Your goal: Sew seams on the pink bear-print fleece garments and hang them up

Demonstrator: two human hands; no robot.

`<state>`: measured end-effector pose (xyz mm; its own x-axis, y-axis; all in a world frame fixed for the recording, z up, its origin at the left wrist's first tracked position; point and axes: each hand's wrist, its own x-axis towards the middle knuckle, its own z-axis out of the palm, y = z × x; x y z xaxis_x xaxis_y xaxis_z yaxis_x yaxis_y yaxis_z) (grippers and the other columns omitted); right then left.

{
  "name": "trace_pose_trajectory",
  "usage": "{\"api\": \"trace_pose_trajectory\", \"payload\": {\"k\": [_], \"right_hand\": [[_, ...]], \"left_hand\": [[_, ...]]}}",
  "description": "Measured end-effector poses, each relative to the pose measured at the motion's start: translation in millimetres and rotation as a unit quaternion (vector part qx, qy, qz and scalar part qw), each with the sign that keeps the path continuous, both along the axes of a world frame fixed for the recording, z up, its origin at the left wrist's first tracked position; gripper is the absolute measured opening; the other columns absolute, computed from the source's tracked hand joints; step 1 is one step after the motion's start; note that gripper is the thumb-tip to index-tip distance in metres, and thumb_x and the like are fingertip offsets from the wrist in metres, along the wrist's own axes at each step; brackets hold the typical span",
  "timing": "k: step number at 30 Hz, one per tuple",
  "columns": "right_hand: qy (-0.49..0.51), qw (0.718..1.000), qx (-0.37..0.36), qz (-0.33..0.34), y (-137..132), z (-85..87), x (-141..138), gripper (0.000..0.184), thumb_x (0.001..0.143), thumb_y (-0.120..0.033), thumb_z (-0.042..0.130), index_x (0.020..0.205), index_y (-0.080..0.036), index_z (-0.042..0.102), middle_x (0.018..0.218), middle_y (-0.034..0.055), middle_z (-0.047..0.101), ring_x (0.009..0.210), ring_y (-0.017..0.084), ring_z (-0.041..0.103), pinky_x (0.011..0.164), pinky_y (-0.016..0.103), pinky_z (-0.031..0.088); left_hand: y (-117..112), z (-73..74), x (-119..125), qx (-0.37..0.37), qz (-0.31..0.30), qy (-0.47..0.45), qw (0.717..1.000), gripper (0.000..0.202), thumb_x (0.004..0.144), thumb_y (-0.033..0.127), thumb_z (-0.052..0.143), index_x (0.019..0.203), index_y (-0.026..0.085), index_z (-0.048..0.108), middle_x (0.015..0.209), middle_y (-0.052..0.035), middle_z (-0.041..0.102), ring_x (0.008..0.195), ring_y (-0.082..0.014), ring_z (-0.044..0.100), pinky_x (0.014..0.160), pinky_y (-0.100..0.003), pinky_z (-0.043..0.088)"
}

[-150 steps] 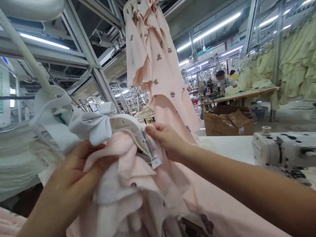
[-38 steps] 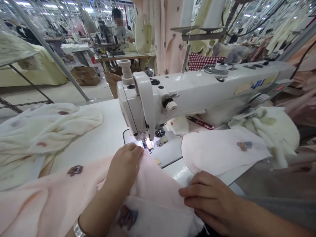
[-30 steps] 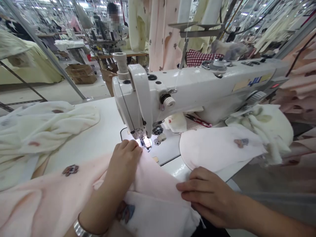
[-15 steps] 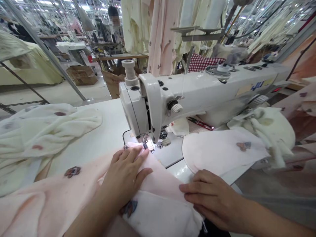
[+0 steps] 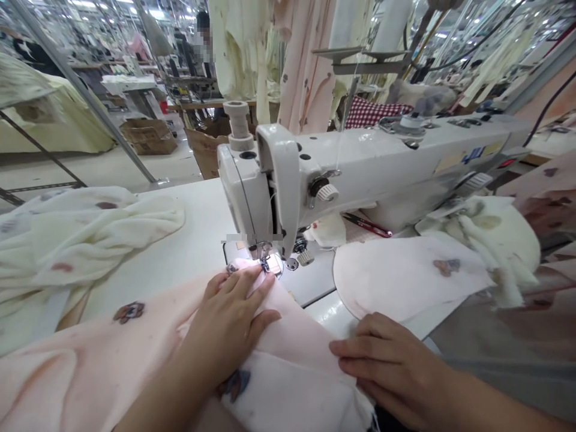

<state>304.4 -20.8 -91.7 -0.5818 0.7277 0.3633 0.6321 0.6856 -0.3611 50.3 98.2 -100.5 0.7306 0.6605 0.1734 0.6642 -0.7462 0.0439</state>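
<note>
Your left hand (image 5: pixel 229 324) lies flat on the pink fabric (image 5: pixel 135 360) with the fingers stretched and a little spread, the fingertips just beside the presser foot (image 5: pixel 265 262) of the sewing machine (image 5: pixel 360 174). Your right hand (image 5: pixel 387 366) is also flat, fingers together, and presses on the right edge of the same fabric nearer to you; neither hand grips anything. The fabric is folded into a narrowing shape, and its tip points away from you, under the presser foot. Its long axis goes from your body up to the needle, slightly slanted to the right, while the rest spreads wide to the left over the white worktop (image 5: pixel 180 252). On it you see small brown printed figures. A heap of cream fabric (image 5: pixel 81 234) lies on the worktop at the left, well apart from your hands. A round pink piece (image 5: pixel 405 276) lies to the right of the needle, under the machine arm, and a red tool (image 5: pixel 366 225) is behind it. The room is a big workshop with bright lamps, hanging garments (image 5: pixel 310 72), a cardboard box (image 5: pixel 148 137) on the floor and another person far behind.
</note>
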Motion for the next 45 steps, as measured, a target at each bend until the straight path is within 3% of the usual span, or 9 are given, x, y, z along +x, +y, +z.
{"api": "trace_pose_trajectory", "payload": {"k": [7, 11, 15, 19, 22, 27, 29, 36, 45], "right_hand": [[-0.006, 1.0, -0.003, -0.001, 0, 0.2, 1, 0.021, 0.085, -0.011, 0.051, 0.105, -0.014, 0.057, 0.1, 0.0102, 0.066, 0.086, 0.018, 0.053, 0.075, 0.032, 0.046], [0.018, 0.999, -0.014, -0.033, 0, -2.1, 6, 0.01, 0.087, -0.019, 0.053, 0.094, -0.015, 0.059, 0.088, 0.0091, 0.06, 0.078, 0.018, 0.05, 0.068, 0.032, 0.041], [0.025, 0.999, -0.009, -0.04, -2, -8.0, 12, 0.019, 0.09, -0.027, 0.052, 0.077, -0.015, 0.057, 0.072, 0.0043, 0.053, 0.068, 0.016, 0.044, 0.062, 0.03, 0.034], [0.011, 0.999, -0.011, -0.036, -2, -13.0, 15, 0.027, 0.092, -0.033, 0.049, 0.073, -0.016, 0.057, 0.067, 0.0021, 0.051, 0.067, 0.015, 0.043, 0.063, 0.03, 0.032], [0.0, 0.999, -0.015, -0.028, -1, -12.1, 17, 0.024, 0.092, -0.034, 0.049, 0.08, -0.016, 0.06, 0.068, 0.0015, 0.052, 0.067, 0.014, 0.043, 0.063, 0.03, 0.032], [-0.039, 0.999, -0.025, 0.005, 1, -1.7, 19, 0.016, 0.091, -0.028, 0.052, 0.094, -0.015, 0.061, 0.076, 0.0042, 0.057, 0.071, 0.015, 0.047, 0.066, 0.031, 0.035], [-0.058, 0.998, -0.018, 0.035, 4, 2.5, 18, 0.014, 0.091, -0.022, 0.051, 0.096, -0.014, 0.061, 0.088, 0.0061, 0.062, 0.08, 0.017, 0.05, 0.072, 0.032, 0.037], [-0.124, 0.981, 0.049, 0.141, 41, 2.2, -5, 0.012, 0.092, -0.021, 0.052, 0.095, -0.015, 0.062, 0.105, 0.0013, 0.065, 0.086, 0.015, 0.053, 0.071, 0.032, 0.037], [-0.123, 0.979, 0.1, 0.125, 86, -9.0, -34, 0.013, 0.092, -0.019, 0.049, 0.091, -0.014, 0.061, 0.097, 0.0022, 0.065, 0.079, 0.015, 0.048, 0.065, 0.031, 0.034]], "left_hand": [[0, -0.8, 2, 0.035, -0.008, -0.013, 0.999, 0.043, 0.09, 0.042, 0.042, 0.126, 0.02, 0.05, 0.13, -0.0132, 0.051, 0.114, -0.0314, 0.049, 0.093, -0.048, 0.034], [-27, 11.7, 21, 0.014, -0.057, -0.08, 0.995, 0.021, 0.09, 0.024, 0.044, 0.098, 0.021, 0.062, 0.111, -0.0073, 0.06, 0.102, -0.0254, 0.054, 0.094, -0.047, 0.035], [-56, 14.9, 42, -0.082, -0.146, -0.049, 0.985, 0.017, 0.082, 0.028, 0.058, 0.098, 0.024, 0.062, 0.084, -0.0014, 0.061, 0.076, -0.0198, 0.055, 0.067, -0.034, 0.046], [-62, 6.6, 46, -0.086, -0.154, -0.007, 0.984, 0.026, 0.08, 0.029, 0.06, 0.105, 0.027, 0.058, 0.081, -0.0013, 0.06, 0.071, -0.0207, 0.055, 0.058, -0.033, 0.045], [-62, 2.1, 45, -0.069, -0.132, -0.034, 0.988, 0.028, 0.084, 0.028, 0.053, 0.112, 0.025, 0.054, 0.086, -0.0033, 0.06, 0.075, -0.02, 0.056, 0.062, -0.034, 0.046], [-70, -8.5, 40, 0.061, 0.015, -0.057, 0.996, 0.044, 0.085, 0.037, 0.048, 0.12, 0.01, 0.048, 0.119, -0.0203, 0.053, 0.108, -0.0353, 0.049, 0.092, -0.063, 0.032], [-69, -13.6, 35, 0.064, 0.024, -0.059, 0.996, 0.049, 0.085, 0.041, 0.049, 0.12, 0.007, 0.046, 0.122, -0.0225, 0.05, 0.112, -0.0367, 0.046, 0.096, -0.063, 0.028], [-19, -4.9, 3, -0.047, -0.02, -0.067, 0.996, 0.042, 0.086, 0.046, 0.047, 0.118, 0.018, 0.045, 0.122, -0.0119, 0.049, 0.113, -0.0278, 0.045, 0.104, -0.056, 0.025], [43, 3.1, -18, -0.066, -0.059, -0.021, 0.996, 0.042, 0.087, 0.051, 0.042, 0.112, 0.017, 0.047, 0.112, -0.0113, 0.05, 0.11, -0.0299, 0.042, 0.1, -0.056, 0.027]]}}
